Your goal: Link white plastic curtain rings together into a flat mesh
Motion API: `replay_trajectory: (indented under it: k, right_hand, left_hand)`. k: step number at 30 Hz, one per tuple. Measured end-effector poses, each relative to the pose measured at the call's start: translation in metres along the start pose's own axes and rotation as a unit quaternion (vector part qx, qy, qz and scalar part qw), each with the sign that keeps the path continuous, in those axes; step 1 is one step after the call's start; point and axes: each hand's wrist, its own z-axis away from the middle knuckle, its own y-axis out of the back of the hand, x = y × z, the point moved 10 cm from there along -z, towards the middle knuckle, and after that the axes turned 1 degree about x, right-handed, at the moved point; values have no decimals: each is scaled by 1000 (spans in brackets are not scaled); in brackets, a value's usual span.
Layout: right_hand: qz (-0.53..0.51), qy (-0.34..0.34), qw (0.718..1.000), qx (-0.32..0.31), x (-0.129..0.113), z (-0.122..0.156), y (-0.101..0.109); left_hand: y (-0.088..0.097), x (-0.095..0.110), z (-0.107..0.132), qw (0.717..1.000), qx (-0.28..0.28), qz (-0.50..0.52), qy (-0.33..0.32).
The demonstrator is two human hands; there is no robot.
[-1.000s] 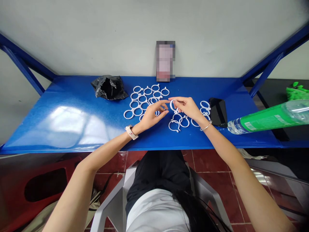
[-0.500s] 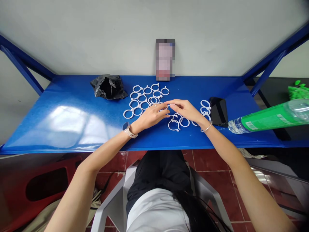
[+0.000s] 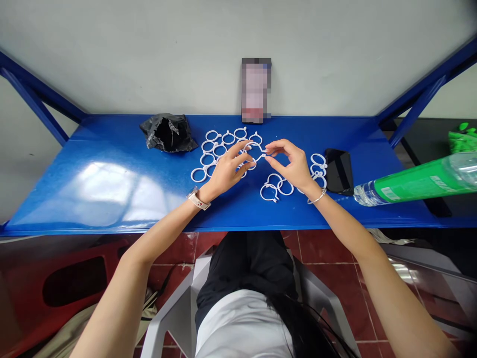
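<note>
My left hand [image 3: 228, 169] grips a white plastic ring [image 3: 260, 146] between thumb and fingers, raised over the blue table. The ring is split, and its two small knobbed ends point to the right. At those ends, the thumb and fingertips of my right hand [image 3: 294, 163] pinch the ring. Behind and under my left hand lies a group of similar white rings [image 3: 229, 138], partly hidden by it. Several loose rings [image 3: 268, 193], at least one with its ends apart, lie nearer the front edge. A small stack of rings [image 3: 318, 160] rests beyond my right wrist.
A crumpled black plastic bag [image 3: 167, 134] stands open at the back left of the blue table [image 3: 112, 199]. One phone [image 3: 255, 92], its screen blurred, leans on the wall. A dark phone [image 3: 339, 171] and a green-labelled bottle [image 3: 413, 181] lie at the right.
Both hands have lifted slightly and moved apart. The ring held between them has come into clear view, with its split ends facing my right fingers.
</note>
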Motion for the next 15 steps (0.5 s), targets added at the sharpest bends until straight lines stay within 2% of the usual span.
replay_trajectory:
  k: [5,11,15]
  right_hand:
    - [47,47,998,16,-12,1,2]
    - [58,23,998,22,-9,1,2]
    - [47,37,998,28,-12,2,3]
  left_hand:
    - [0,1,1,1000,10,-15,-6]
    - [2,0,2,999,31,-1,3]
    - [7,3,2,998,53,13,-2]
